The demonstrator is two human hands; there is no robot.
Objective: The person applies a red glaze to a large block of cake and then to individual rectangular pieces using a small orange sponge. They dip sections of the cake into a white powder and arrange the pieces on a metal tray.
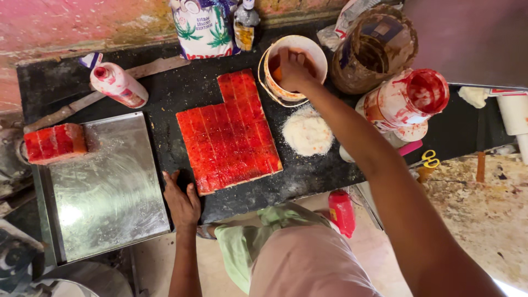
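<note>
The cake slab lies between the tray, left, and the crumb pile, right.

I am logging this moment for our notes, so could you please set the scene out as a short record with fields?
Left hand: flat on the black counter, beside the metal tray
Right hand: reaching into the white bucket; what the fingers hold is hidden
Centre: red scored slab, one corner section missing
Beside slab: white crumb pile
On tray: small block of red pieces
Right side: red-stained tub
</note>
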